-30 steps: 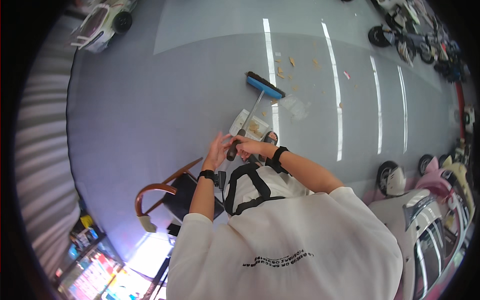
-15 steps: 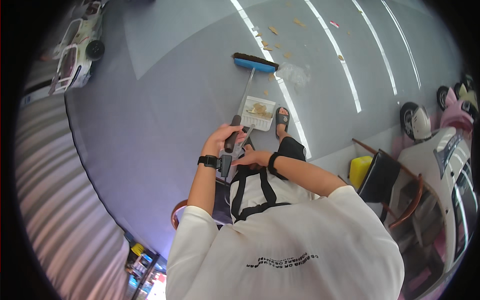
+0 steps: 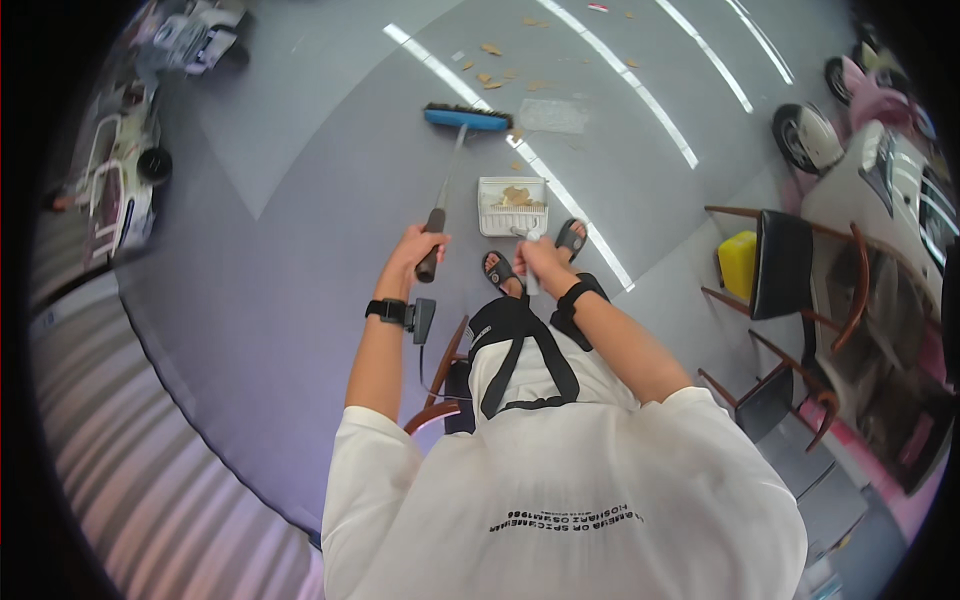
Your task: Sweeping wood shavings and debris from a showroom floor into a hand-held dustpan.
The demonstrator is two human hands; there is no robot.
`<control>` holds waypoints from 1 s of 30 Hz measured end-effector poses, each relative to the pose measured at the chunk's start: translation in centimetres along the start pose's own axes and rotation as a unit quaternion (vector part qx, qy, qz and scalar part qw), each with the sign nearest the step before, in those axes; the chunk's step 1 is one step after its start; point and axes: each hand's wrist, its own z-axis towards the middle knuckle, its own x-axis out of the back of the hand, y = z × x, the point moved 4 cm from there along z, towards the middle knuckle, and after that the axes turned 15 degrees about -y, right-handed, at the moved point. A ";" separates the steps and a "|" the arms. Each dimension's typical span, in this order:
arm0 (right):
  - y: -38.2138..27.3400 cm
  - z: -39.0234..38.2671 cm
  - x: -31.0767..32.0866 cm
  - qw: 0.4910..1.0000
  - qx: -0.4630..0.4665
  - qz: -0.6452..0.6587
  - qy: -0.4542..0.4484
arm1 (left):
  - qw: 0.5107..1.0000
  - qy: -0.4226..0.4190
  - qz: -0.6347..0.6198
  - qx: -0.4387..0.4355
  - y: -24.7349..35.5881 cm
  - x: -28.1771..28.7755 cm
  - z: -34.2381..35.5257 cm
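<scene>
In my left hand (image 3: 408, 252) is the dark brown grip of a broom, its fingers closed around it. The broom's pale shaft runs forward to a blue head (image 3: 468, 119) with dark bristles, which rests on the floor. A white dustpan (image 3: 484, 222) lies just ahead of my feet, with brown scraps (image 3: 515, 196) inside. My right hand (image 3: 543, 262) is closed on the dustpan's light grey upright handle. Right of the broom head lies a crumpled clear plastic sheet (image 3: 553, 116).
More brown scraps (image 3: 490, 48) are strewn beyond the broom. Ride-on toy cars (image 3: 125, 195) line the left side. To my right stand a black chair (image 3: 783, 262), a yellow container (image 3: 738, 262) and a large white toy car (image 3: 868, 190). Corrugated sheeting (image 3: 180, 440) bounds the lower left.
My hands have moved apart, the right one forward with the dustpan handle. The dustpan now sits squarer ahead of my feet, farther from the broom shaft. The view has shifted too.
</scene>
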 end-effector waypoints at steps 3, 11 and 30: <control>-0.8 -2.4 7.6 0.997 -0.001 -0.077 0.027 | 0.999 0.015 0.029 -0.002 -3.6 -2.3 -1.0; -2.6 -10.1 18.0 0.912 0.013 -0.360 0.196 | 0.972 -0.012 -0.204 -0.115 -6.7 -6.1 -7.2; -4.9 -4.4 10.5 0.852 -0.065 -0.473 0.214 | 0.894 0.045 0.419 0.150 -2.9 19.0 0.5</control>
